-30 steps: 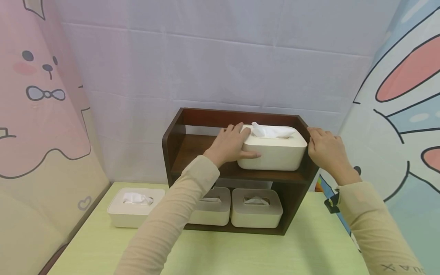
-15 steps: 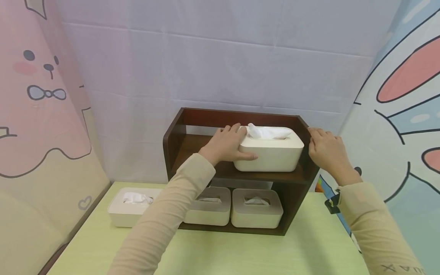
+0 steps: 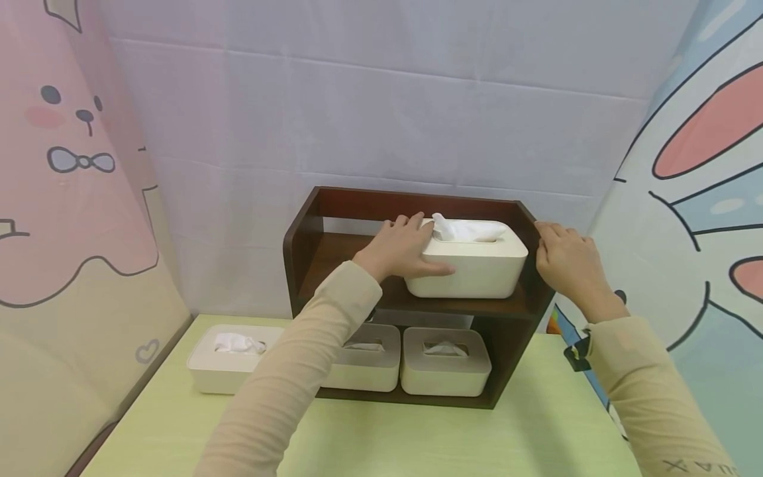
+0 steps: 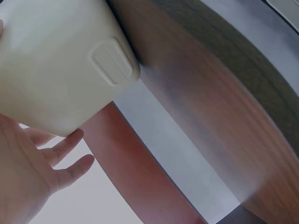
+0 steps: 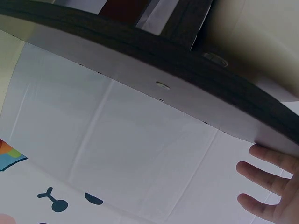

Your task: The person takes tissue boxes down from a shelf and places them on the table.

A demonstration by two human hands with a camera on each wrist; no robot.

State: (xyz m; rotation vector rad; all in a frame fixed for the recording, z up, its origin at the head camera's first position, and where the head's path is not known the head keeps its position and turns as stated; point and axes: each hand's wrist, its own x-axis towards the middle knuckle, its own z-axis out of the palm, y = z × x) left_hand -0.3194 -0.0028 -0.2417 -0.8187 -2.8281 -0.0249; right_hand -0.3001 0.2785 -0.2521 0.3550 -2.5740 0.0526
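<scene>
A cream tissue box (image 3: 465, 275), white tissue showing at its slot, sits at the right of the upper tier of a dark brown wooden shelf (image 3: 334, 258). My left hand (image 3: 396, 252) touches its left end, thumb across the front and fingers by the top edge. In the left wrist view, the left hand's fingers (image 4: 70, 144) are spread and fairly straight beside the box (image 4: 51, 60). Against the shelf's right side panel (image 3: 533, 265) rests my right hand (image 3: 569, 262). The right wrist view shows its fingers (image 5: 261, 175) extended, the upper one right at the panel's outer face.
Two more tissue boxes stand in the lower tier: the left one (image 3: 363, 371), partly behind my sleeve, and the right one (image 3: 447, 371). Another tissue box (image 3: 217, 377) is on the light green table (image 3: 381, 437), left of the shelf. Cartoon-printed curtains (image 3: 715, 218) flank the table.
The upper tissue box has shifted slightly left along with my left hand. Since then the left hand has moved a little right over the box. My right hand has stayed in place.
</scene>
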